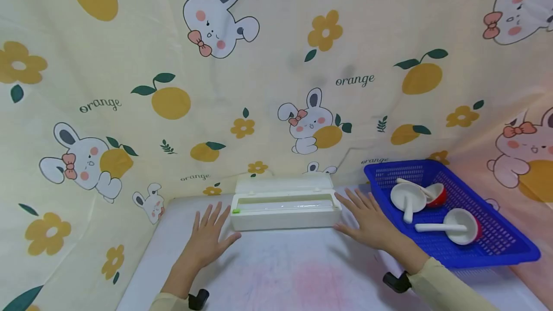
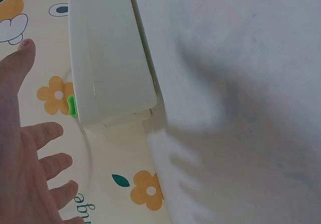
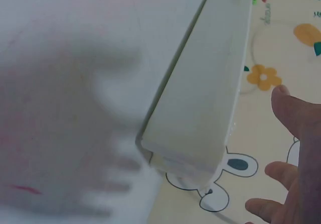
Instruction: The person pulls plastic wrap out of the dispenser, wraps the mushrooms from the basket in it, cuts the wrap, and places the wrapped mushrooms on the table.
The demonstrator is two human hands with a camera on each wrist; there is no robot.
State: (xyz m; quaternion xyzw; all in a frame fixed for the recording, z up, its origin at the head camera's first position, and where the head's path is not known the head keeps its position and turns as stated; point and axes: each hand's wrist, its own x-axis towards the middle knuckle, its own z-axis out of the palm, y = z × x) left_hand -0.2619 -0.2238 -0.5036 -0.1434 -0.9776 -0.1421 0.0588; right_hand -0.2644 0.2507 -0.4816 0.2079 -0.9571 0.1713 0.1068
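A long white box (image 1: 285, 221) stands at the back of the table with its lid (image 1: 282, 184) raised. It looks like a cling film dispenser: a pale, shiny roll (image 1: 285, 206) lies inside, and a small green piece (image 1: 235, 211) sits at the left end. My left hand (image 1: 206, 240) is held just off that end, fingers spread and holding nothing. Off the other end, my right hand (image 1: 370, 224) is likewise spread and empty. Both wrist views show gaps between the fingers and the box (image 2: 110, 48), and hand shadows fall on the table.
At the right, a blue plastic basket (image 1: 488, 205) holds several white and red bowl-like pieces and white-handled spoons (image 1: 408, 198). Behind the table hangs a patterned cloth (image 1: 268, 76). The white tabletop (image 1: 259, 272) bears pink stains.
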